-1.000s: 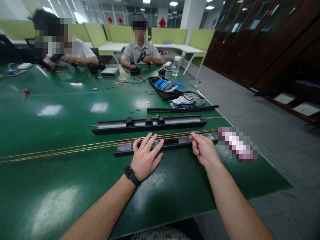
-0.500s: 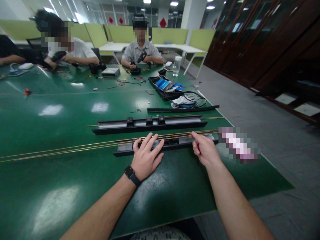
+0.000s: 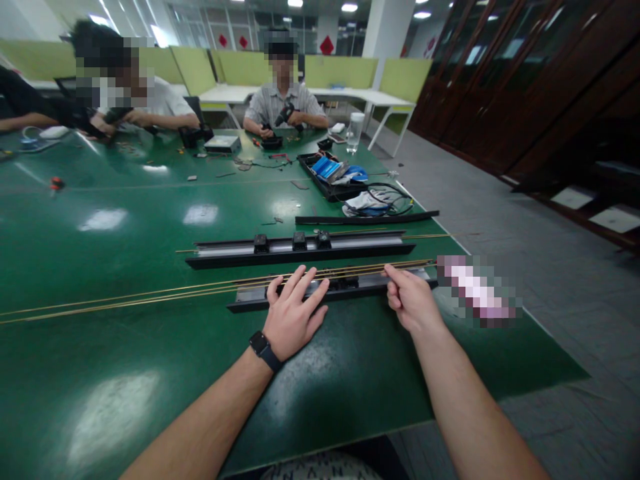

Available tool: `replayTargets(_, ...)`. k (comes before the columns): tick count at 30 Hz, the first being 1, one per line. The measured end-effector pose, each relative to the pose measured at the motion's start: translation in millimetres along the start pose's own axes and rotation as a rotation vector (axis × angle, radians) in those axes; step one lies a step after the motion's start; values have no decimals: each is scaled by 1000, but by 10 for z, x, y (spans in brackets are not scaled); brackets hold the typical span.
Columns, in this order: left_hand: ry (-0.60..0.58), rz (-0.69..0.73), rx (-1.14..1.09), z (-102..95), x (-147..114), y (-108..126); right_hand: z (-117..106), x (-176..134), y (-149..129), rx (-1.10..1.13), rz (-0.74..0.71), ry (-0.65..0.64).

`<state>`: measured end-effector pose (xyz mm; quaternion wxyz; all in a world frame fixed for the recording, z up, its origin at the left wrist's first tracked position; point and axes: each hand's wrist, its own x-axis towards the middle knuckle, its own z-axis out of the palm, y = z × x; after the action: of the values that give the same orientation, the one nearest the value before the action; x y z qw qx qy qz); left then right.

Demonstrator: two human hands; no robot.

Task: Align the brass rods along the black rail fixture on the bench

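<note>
The rods (image 3: pixel 200 289) lie lengthwise over the near rail (image 3: pixel 357 292), toward the table's (image 3: pixel 175 373) right edge. Your left hand (image 3: pixel 295 310) is spread across them; your right hand (image 3: pixel 411 300) is curled, index finger at the rods near the rail's right end – whether it pinches one cannot be told. Status: the far rail (image 3: pixel 300 255) carries three blocks (image 3: pixel 299 240), thin rods showing past both ends; at the near rail, rods appear loose on top, with no fastening visible. A blurred item (image 3: pixel 473 290) sits by the right edge – close to the rod tips. The bar (image 3: pixel 367 219), gloves (image 3: pixel 367 202) and tray (image 3: pixel 313 179) lie beyond, apparently obstructing nothing.
</note>
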<state>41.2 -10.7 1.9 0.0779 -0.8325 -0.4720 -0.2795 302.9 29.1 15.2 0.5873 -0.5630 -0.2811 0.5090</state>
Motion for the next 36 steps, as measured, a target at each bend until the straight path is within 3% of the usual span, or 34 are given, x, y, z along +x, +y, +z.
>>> replayTargets(36, 0, -5, -8, 0, 3, 2, -32, -10, -5, -24, 14, -41)
